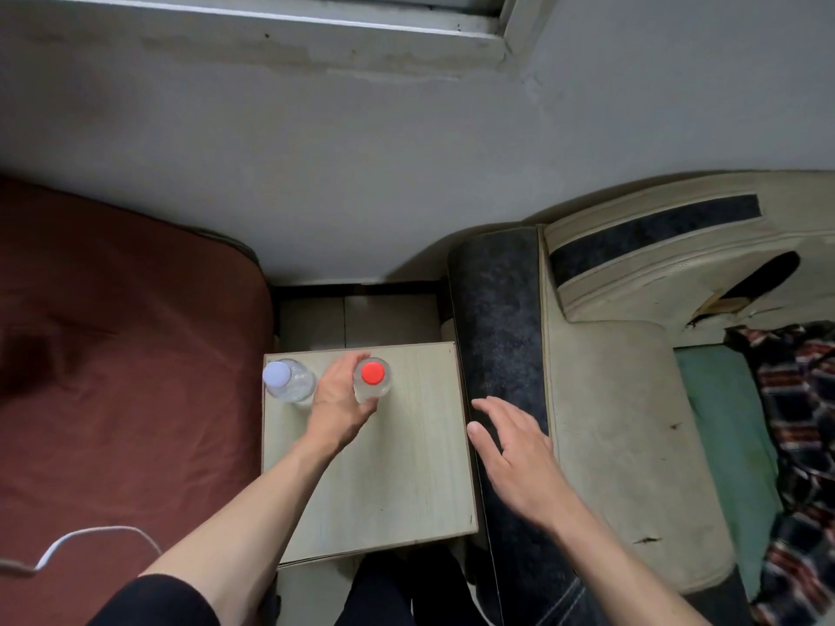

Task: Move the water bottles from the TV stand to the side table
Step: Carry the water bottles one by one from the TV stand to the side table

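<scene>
- At the far left we see a bed with a reddish-brown cover, and a white cable lying across its near part.
- Just beside the bed stands the pale wooden side table, our worktop.
- A clear bottle with a white cap stands upright at the worktop's far left corner.
- Next to it, our left hand grasps a second clear bottle with a red cap, fingers curled round its body; this bottle stands upright near the far edge, close beside the first, though we cannot tell whether they touch.
- Our right hand is released, fingers spread and holding nothing, hovering over the dark sofa arm just right of the worktop.
- Farther right is the cream sofa, with a plaid cloth at the edge.
</scene>
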